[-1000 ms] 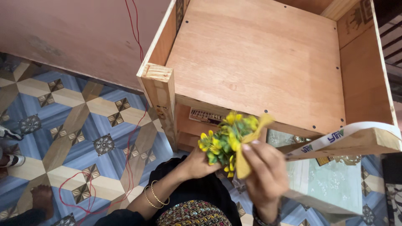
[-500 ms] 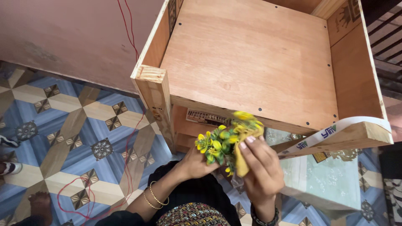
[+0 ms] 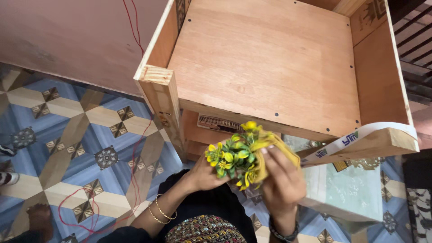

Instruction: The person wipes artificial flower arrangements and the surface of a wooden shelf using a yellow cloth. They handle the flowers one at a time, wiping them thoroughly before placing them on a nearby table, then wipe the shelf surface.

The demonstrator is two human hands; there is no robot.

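A small bunch of artificial yellow flowers with green leaves (image 3: 230,155) is held up in front of me. My left hand (image 3: 202,174) grips it from below, at the stem end. My right hand (image 3: 281,177) is closed on a yellow cloth (image 3: 274,150) that is pressed and wrapped against the right side of the flowers. Gold bangles sit on my left wrist. Behind the flowers stands an open wooden shelf unit (image 3: 270,67), its plywood shelf bare.
A pink wall (image 3: 67,40) runs along the left, with a red wire (image 3: 135,148) trailing down it onto the patterned blue and beige tiled floor (image 3: 67,148). A pale green box-like thing (image 3: 346,193) lies below the shelf at right. Another person's foot (image 3: 38,216) shows at bottom left.
The yellow cloth, first sticking up loosely, is now folded around the flowers under my right hand's fingers. The view has shifted slightly, so the shelf sits lower and to the left.
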